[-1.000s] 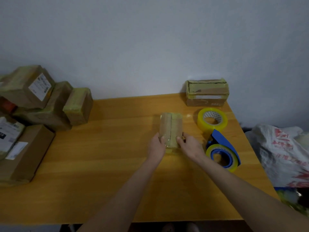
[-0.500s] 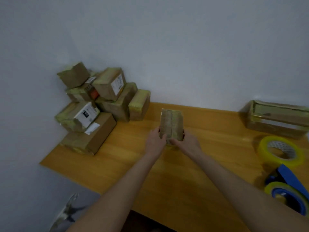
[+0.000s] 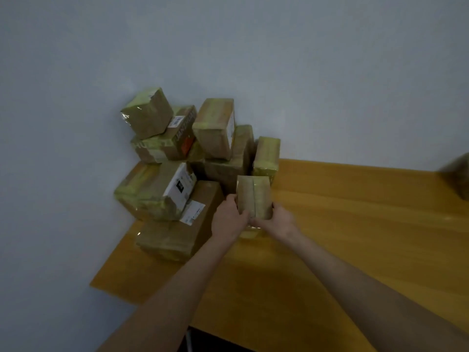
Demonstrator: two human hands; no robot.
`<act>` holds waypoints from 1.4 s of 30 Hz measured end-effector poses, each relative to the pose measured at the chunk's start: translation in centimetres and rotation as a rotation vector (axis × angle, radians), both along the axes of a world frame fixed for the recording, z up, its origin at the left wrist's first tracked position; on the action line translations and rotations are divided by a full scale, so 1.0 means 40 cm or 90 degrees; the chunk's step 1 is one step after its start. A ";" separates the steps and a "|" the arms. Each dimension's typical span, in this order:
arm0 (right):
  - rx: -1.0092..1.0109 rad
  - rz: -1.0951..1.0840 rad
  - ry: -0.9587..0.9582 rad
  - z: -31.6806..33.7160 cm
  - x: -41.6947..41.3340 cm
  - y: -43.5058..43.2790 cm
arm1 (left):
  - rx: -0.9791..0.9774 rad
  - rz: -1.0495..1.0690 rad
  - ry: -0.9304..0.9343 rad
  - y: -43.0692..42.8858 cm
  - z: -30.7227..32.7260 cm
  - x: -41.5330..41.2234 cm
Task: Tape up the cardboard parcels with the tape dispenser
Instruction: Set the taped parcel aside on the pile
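A small taped cardboard parcel (image 3: 254, 195) is held between both hands, close to the stack of parcels at the table's left end. My left hand (image 3: 228, 218) grips its left near side. My right hand (image 3: 275, 221) grips its right near side. The parcel's underside is hidden, so whether it touches the wooden table (image 3: 355, 224) is unclear. The tape dispenser is out of view.
Several taped parcels are piled in the corner: a flat one (image 3: 175, 232) at the front, a labelled one (image 3: 157, 191) on it, an upright one (image 3: 266, 156) by the wall. A blurred box (image 3: 458, 174) shows at the right edge. The table's left edge is near the pile.
Both hands have carried the small parcel leftward across the table to the pile. The view has swung left, so the tape roll and dispenser have left the frame.
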State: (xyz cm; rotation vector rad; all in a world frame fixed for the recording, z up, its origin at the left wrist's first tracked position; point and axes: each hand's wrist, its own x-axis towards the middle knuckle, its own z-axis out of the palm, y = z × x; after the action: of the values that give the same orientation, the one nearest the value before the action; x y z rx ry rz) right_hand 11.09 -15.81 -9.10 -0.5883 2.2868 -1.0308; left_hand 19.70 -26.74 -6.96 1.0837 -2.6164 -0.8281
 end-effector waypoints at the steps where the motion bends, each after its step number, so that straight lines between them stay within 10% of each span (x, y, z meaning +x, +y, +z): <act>1: 0.013 -0.004 -0.006 -0.005 0.019 -0.031 | 0.003 -0.010 -0.002 -0.034 -0.003 0.017; 18: 0.106 -0.004 0.036 0.000 0.057 -0.155 | -0.244 -0.109 -0.106 -0.151 0.001 0.010; 26: 0.220 -0.097 0.242 0.048 -0.090 0.138 | -0.208 -0.293 -0.108 0.104 0.002 -0.194; 42: 0.264 -0.163 0.269 0.077 -0.461 0.991 | -0.158 -0.393 -0.111 0.949 0.011 -0.585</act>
State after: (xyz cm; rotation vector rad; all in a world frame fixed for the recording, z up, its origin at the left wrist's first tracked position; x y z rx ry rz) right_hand -7.36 23.81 -6.03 -0.3690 2.9010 -0.5391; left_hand -3.71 11.20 -6.53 0.2850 -3.1421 -0.4888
